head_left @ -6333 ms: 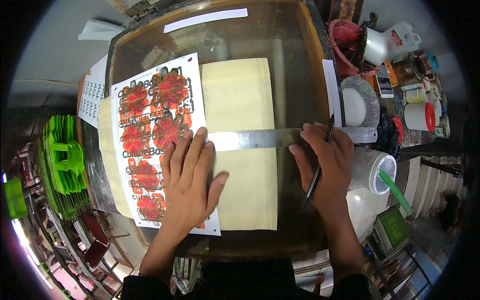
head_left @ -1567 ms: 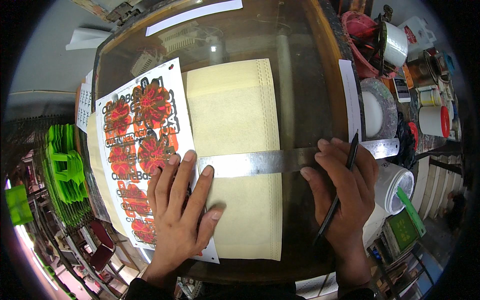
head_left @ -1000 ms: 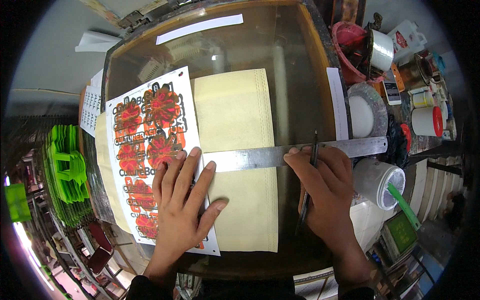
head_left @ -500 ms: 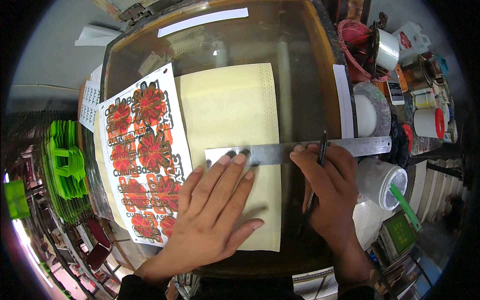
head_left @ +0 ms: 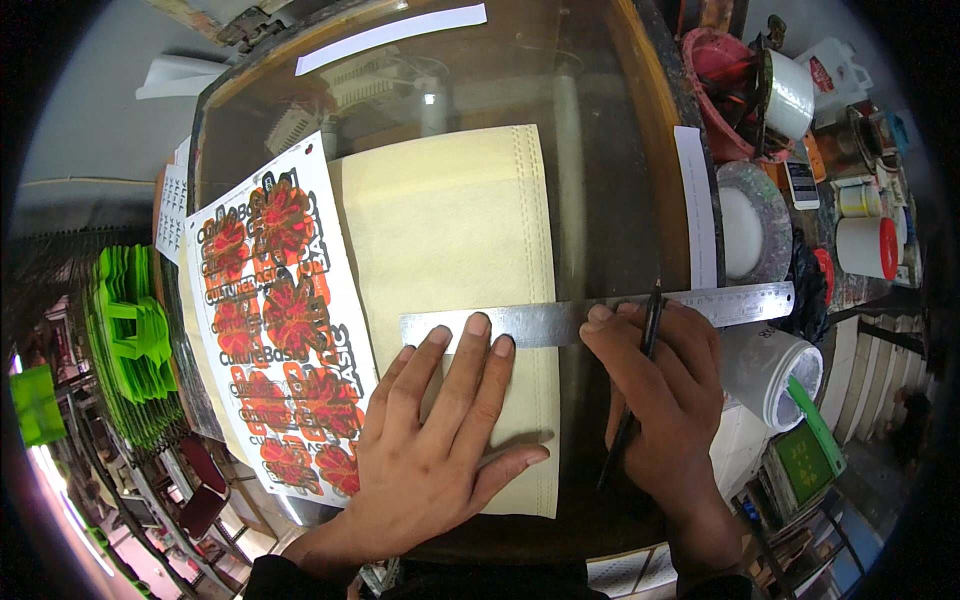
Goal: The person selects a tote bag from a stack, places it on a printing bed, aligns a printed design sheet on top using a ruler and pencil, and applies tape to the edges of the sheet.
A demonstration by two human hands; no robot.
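Printed sheet (head_left: 275, 375): left of the left grip, lying over the pale yellow fabric (head_left: 440, 230), its right edge just short of the ruler's near end.

Left grip (head_left: 435, 440): fingers fanned wide, nothing clasped; fingertips rest on the steel ruler (head_left: 537, 326), presumably to keep that end from sliding. Thumb stretched out over the fabric, probably for steadiness.

Ruler: runs from the left fingertips to beneath the right grip, crossing the fabric's stitched edge; its far end juts past the glass-topped surface (head_left: 625, 190).

Right grip (head_left: 665, 385): curled narrow over the ruler, black pen (head_left: 653, 318) lodged between the fingers, apparently so thumb and forefinger can guide the ruler.
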